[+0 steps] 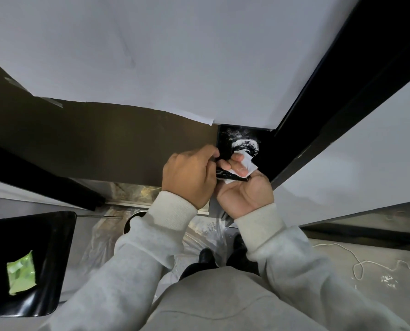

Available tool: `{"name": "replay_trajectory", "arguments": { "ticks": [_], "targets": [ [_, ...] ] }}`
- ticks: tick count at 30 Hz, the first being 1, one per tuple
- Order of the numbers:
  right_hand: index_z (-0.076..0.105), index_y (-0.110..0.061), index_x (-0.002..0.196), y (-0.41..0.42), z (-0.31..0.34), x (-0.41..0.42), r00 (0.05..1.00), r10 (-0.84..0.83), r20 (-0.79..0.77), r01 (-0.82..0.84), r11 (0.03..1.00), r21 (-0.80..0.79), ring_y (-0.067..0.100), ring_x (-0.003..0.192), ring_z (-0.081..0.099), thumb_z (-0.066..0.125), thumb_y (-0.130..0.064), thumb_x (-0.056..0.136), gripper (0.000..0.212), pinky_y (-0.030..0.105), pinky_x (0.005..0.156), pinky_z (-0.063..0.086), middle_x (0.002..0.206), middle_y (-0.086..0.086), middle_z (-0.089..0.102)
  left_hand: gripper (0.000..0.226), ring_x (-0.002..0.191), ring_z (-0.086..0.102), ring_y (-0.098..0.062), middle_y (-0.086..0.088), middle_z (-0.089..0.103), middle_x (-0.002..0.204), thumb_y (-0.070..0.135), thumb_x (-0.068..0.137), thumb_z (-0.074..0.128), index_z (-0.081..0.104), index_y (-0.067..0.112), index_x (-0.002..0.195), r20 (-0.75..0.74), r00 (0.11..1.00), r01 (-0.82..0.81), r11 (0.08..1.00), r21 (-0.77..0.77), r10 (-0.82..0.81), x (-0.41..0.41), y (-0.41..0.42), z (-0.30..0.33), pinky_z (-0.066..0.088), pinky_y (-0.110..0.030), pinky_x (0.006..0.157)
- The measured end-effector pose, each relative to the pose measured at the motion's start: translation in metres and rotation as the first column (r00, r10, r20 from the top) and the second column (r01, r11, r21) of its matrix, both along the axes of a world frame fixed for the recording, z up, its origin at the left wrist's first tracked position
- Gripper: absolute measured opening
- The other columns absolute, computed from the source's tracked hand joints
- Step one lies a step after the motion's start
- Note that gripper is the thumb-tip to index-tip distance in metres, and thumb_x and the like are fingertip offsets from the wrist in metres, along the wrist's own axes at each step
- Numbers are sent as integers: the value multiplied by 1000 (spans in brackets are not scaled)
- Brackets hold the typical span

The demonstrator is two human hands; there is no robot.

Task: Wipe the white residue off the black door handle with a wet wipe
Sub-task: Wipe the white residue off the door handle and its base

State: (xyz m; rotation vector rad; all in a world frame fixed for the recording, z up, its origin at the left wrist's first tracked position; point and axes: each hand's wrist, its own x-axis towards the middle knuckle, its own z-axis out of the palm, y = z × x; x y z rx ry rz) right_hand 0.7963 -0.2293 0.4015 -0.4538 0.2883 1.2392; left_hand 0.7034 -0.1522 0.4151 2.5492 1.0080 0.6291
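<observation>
The door (99, 144) occupies the upper view; its brown face is largely covered by a sheet of white paper (151, 56), and a black frame (342, 96) runs diagonally at the right. Below lies the floor (342, 254), carrying clear plastic sheeting (199, 235), a loose white cord (356, 263) and, at lower left, a black stool (56, 235) on which rests 1 green wipe packet (21, 272).

The black door handle (223, 174) is mounted on a black plate (225, 139) at the door edge, just below the paper's corner. White residue (243, 143) shows as a swirl around the round base and as speckling on the plate above it.

Both hands are on the handle. The left hand (189, 173) is closed over the lever's outer end, apparently steadying it. The right hand (244, 187) is curled beneath the lever near the base, gripping the wet wipe (249, 164) between thumb and fingers and pressing it against the lever.

Handling judgement: the handle is rigid and fixed, but the lever probably pivots under load, so bracing it at the free end is advisable. The wipe is light, limp and damp; it is likely to bunch and slip. Hold it folded over the fingertips, not by 1 edge. The residue at the base appears the heaviest and remains uncleaned.
</observation>
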Motion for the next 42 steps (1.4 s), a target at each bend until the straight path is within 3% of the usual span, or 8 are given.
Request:
{"name": "replay_trajectory", "arguments": {
  "ticks": [6,9,12,16,21,29,34,42],
  "targets": [
    [63,-2,107,-2,-6,-3,950,-143,277,232,919,-319,18,69,60,42,-23,106,30,34,72,49,71,5,63,27,66,63,-23,5,71,77,13,84,50,69,23,102,32,999,20,999,-36,-19,-2,2,-3,33,-25,61],
    [70,-4,93,-1,-10,-1,886,-166,433,340,868,-362,20,76,68,51,-16,103,24,39,79,55,80,9,71,30,64,62,-21,8,69,75,14,84,49,68,23,105,37,999,31,999,-31,-30,-1,1,-3,33,-25,63],
    [76,-13,75,0,-13,0,735,-83,673,466,782,-413,22,83,64,63,-15,96,25,48,86,55,84,10,70,31,65,62,-21,9,68,75,16,85,47,67,24,107,28,999,23,999,-45,-21,-1,1,-3,34,-26,64],
    [70,-23,75,-15,2,-2,559,64,826,567,697,-438,0,61,62,70,-10,92,21,18,65,53,63,-9,67,29,64,61,-20,9,68,74,14,84,49,68,23,105,38,999,23,999,-41,-21,-3,0,-2,32,-26,65],
    [74,-25,82,-44,11,-13,320,255,912,512,764,-393,9,63,62,61,-27,99,21,19,65,50,65,-5,70,30,64,62,-20,9,68,74,13,84,49,68,22,104,71,997,21,999,-45,-18,0,0,-4,38,-27,64],
    [78,-18,106,-29,13,7,-296,515,805,569,772,-285,16,61,68,59,-25,96,22,27,66,52,71,3,76,37,68,64,-20,4,68,74,18,84,39,66,19,108,157,985,89,991,-97,-73,-6,4,-6,54,-40,65],
    [74,-15,77,-41,18,16,-477,516,712,464,836,-295,18,53,62,58,-21,96,26,34,57,52,58,1,67,35,71,66,-20,3,69,76,13,84,43,66,18,110,173,982,98,990,-101,-79,-9,5,-6,55,-40,67],
    [68,-10,102,-50,36,22,-558,449,698,530,840,-116,24,59,57,70,-20,93,13,30,54,41,68,5,62,36,69,65,-19,2,69,74,17,84,40,67,16,107,220,969,140,985,-105,-114,-11,6,-4,55,-39,70]
  ]
}}
